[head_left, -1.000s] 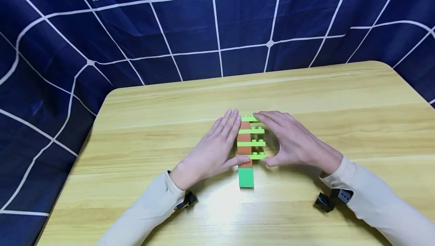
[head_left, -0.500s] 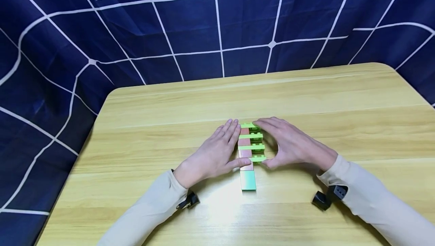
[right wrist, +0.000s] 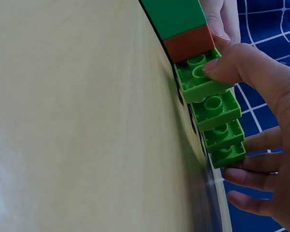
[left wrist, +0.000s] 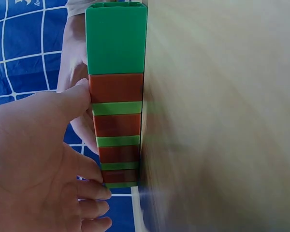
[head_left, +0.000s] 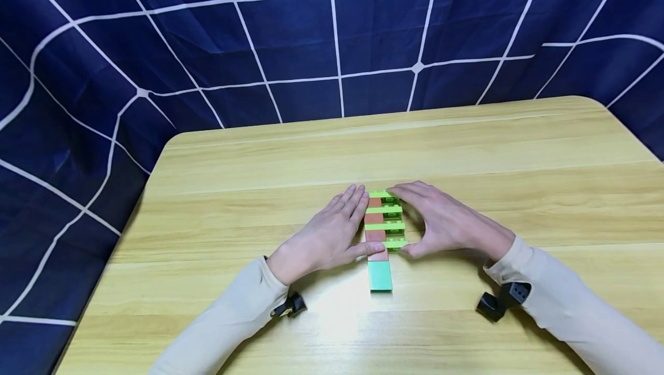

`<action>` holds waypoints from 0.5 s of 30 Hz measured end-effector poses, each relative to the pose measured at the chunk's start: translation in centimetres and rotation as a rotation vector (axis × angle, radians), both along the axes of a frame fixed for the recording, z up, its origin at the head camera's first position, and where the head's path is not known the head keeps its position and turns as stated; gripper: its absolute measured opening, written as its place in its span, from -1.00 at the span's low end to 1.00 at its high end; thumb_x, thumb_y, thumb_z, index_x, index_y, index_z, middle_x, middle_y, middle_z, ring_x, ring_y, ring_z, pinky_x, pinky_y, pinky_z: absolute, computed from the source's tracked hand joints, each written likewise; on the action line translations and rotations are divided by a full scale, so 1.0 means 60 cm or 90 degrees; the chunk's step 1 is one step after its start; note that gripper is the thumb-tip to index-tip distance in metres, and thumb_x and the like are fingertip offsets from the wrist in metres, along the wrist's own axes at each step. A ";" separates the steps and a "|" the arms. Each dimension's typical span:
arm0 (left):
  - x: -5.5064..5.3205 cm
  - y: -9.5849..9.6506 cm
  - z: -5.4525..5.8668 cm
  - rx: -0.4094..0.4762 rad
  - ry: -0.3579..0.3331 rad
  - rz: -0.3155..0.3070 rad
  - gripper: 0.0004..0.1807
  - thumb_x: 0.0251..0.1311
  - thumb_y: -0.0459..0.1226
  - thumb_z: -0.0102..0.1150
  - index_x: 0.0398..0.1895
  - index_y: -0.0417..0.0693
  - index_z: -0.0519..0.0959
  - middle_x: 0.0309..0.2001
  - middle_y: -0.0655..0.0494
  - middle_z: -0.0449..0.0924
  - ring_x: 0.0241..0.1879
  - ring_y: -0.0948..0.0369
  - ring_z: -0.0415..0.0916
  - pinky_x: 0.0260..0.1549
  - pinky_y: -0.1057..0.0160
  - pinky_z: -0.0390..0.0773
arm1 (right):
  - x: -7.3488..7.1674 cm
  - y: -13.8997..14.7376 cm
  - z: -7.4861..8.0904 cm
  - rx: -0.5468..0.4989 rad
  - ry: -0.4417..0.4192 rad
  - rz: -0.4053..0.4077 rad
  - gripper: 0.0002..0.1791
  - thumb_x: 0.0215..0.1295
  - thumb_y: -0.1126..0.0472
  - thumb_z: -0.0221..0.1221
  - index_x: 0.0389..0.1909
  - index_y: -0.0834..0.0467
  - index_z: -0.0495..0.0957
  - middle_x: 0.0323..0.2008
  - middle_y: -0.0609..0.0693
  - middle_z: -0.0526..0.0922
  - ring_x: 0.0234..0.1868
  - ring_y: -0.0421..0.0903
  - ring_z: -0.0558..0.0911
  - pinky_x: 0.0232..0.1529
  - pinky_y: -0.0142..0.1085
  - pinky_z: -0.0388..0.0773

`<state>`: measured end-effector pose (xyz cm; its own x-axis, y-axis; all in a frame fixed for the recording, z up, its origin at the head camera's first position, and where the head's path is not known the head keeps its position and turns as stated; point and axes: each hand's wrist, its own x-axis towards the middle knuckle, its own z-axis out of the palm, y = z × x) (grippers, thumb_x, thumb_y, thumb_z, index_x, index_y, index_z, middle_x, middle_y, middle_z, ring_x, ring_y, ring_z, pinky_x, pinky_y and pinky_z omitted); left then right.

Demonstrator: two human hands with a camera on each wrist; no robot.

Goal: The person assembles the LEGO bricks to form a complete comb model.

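A stack of toy building bricks lies lengthwise on the table, running away from me. Its near end is a green brick (head_left: 380, 276); beyond it orange bricks (head_left: 374, 236) alternate with lime-green plates (head_left: 384, 227), which jut out to the right. My left hand (head_left: 329, 239) lies along the left side, fingers fairly straight, its thumb on the stack near the first orange brick (left wrist: 115, 88). Curved round the jutting ends, my right hand (head_left: 441, 219) holds the plates lengthwise, thumb against the nearest plate (right wrist: 203, 89) and fingertips at the farthest. Round tubes show on the plates in the right wrist view.
The wooden table (head_left: 259, 162) has rounded back corners. A dark blue curtain with white lines (head_left: 290, 35) hangs behind it and down the left. Small black devices (head_left: 490, 306) are strapped at both wrists.
The stack's far end has come down toward me in the head view, so it looks shorter, and more of the plates' sides shows. Both hands have shifted with it.
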<state>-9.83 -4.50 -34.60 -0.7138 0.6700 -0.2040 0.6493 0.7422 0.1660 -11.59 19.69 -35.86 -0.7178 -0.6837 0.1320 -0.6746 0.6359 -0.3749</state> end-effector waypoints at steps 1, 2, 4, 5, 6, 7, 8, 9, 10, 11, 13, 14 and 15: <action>0.000 0.000 0.000 -0.002 -0.002 0.000 0.03 0.30 0.35 -0.35 0.50 -0.26 -0.20 0.52 -0.18 -0.32 0.51 0.03 -0.42 0.46 0.18 -0.28 | 0.000 0.000 0.000 0.000 -0.002 0.000 0.16 -0.35 -0.14 0.45 0.30 0.41 0.27 0.24 0.33 0.40 0.26 0.25 0.38 0.30 0.12 0.31; 0.000 0.001 0.000 -0.005 -0.004 0.001 0.03 0.30 0.35 -0.35 0.51 -0.26 -0.20 0.52 -0.17 -0.33 0.51 0.04 -0.42 0.46 0.17 -0.27 | 0.001 0.000 0.000 0.001 -0.004 0.000 0.16 -0.35 -0.14 0.45 0.30 0.41 0.27 0.24 0.33 0.40 0.26 0.25 0.38 0.30 0.12 0.31; 0.001 0.002 0.000 -0.008 -0.008 0.001 0.03 0.30 0.35 -0.35 0.51 -0.25 -0.21 0.52 -0.16 -0.34 0.50 0.04 -0.42 0.46 0.17 -0.27 | 0.002 0.001 -0.001 0.000 -0.009 -0.003 0.16 -0.34 -0.14 0.44 0.30 0.41 0.27 0.24 0.33 0.40 0.25 0.24 0.39 0.29 0.12 0.32; 0.002 0.003 0.000 -0.007 -0.011 0.001 0.03 0.30 0.35 -0.35 0.51 -0.25 -0.21 0.52 -0.16 -0.34 0.50 0.04 -0.42 0.46 0.17 -0.26 | 0.003 0.001 -0.001 0.001 -0.011 -0.003 0.16 -0.33 -0.14 0.44 0.31 0.41 0.26 0.24 0.33 0.40 0.25 0.24 0.39 0.29 0.12 0.32; 0.002 0.003 0.000 -0.008 -0.012 0.002 0.03 0.30 0.35 -0.35 0.51 -0.25 -0.22 0.52 -0.16 -0.35 0.50 0.04 -0.43 0.46 0.17 -0.26 | 0.003 0.002 -0.001 0.001 -0.013 -0.004 0.16 -0.33 -0.14 0.44 0.31 0.41 0.26 0.24 0.32 0.40 0.25 0.24 0.39 0.29 0.12 0.32; 0.002 0.003 0.000 -0.007 -0.014 0.002 0.03 0.30 0.35 -0.35 0.51 -0.25 -0.22 0.52 -0.16 -0.35 0.50 0.04 -0.43 0.46 0.17 -0.26 | 0.003 0.002 -0.001 0.001 -0.014 -0.004 0.16 -0.32 -0.15 0.44 0.31 0.40 0.26 0.24 0.32 0.40 0.25 0.24 0.39 0.29 0.13 0.32; 0.002 0.003 0.000 -0.006 -0.015 0.003 0.03 0.30 0.35 -0.35 0.51 -0.25 -0.22 0.52 -0.16 -0.35 0.50 0.04 -0.43 0.46 0.17 -0.25 | 0.003 0.003 -0.001 0.002 -0.017 -0.004 0.16 -0.31 -0.15 0.44 0.32 0.40 0.26 0.24 0.32 0.40 0.26 0.24 0.38 0.29 0.13 0.32; 0.002 0.003 -0.001 -0.005 -0.015 0.003 0.03 0.30 0.35 -0.35 0.51 -0.25 -0.22 0.52 -0.16 -0.35 0.50 0.04 -0.42 0.46 0.16 -0.25 | 0.004 0.003 -0.001 0.003 -0.020 -0.004 0.16 -0.29 -0.16 0.44 0.32 0.40 0.25 0.25 0.32 0.39 0.26 0.23 0.38 0.29 0.14 0.31; 0.002 0.003 -0.001 -0.002 -0.014 0.003 0.03 0.30 0.35 -0.35 0.51 -0.26 -0.22 0.52 -0.17 -0.35 0.50 0.03 -0.42 0.46 0.16 -0.25 | 0.004 0.004 -0.001 0.004 -0.023 -0.004 0.16 -0.28 -0.17 0.44 0.33 0.39 0.24 0.26 0.32 0.38 0.27 0.23 0.37 0.30 0.14 0.30; 0.002 0.003 -0.001 0.001 -0.014 0.005 0.03 0.30 0.35 -0.36 0.51 -0.26 -0.22 0.52 -0.17 -0.35 0.50 0.03 -0.42 0.46 0.16 -0.25 | 0.004 0.005 0.000 0.007 -0.029 -0.003 0.17 -0.26 -0.18 0.44 0.34 0.38 0.23 0.27 0.32 0.36 0.28 0.23 0.35 0.31 0.15 0.29; 0.002 0.002 -0.001 0.005 -0.014 0.008 0.03 0.30 0.35 -0.36 0.50 -0.26 -0.23 0.52 -0.17 -0.35 0.50 0.03 -0.42 0.46 0.15 -0.25 | 0.004 0.007 0.002 0.011 -0.044 0.000 0.18 -0.20 -0.21 0.44 0.37 0.36 0.19 0.31 0.31 0.32 0.31 0.23 0.31 0.32 0.16 0.26; 0.002 0.001 -0.001 0.006 -0.014 0.009 0.03 0.31 0.35 -0.37 0.50 -0.27 -0.23 0.52 -0.18 -0.35 0.50 0.02 -0.42 0.46 0.15 -0.25 | 0.004 0.008 0.003 0.013 -0.056 0.001 0.20 -0.18 -0.25 0.44 0.40 0.34 0.16 0.33 0.30 0.29 0.33 0.22 0.29 0.33 0.16 0.24; 0.002 0.000 -0.001 0.007 -0.013 0.013 0.03 0.31 0.35 -0.39 0.50 -0.26 -0.24 0.52 -0.18 -0.36 0.50 0.02 -0.43 0.46 0.14 -0.26 | 0.004 0.010 0.004 0.014 -0.070 0.001 0.24 -0.17 -0.28 0.43 0.42 0.32 0.12 0.36 0.29 0.25 0.35 0.22 0.25 0.34 0.17 0.22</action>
<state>-9.70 -4.49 -34.69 -0.7234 0.6574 -0.2109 0.6303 0.7535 0.1869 -11.36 20.29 -35.61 -0.7258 -0.6868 0.0380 -0.6317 0.6436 -0.4322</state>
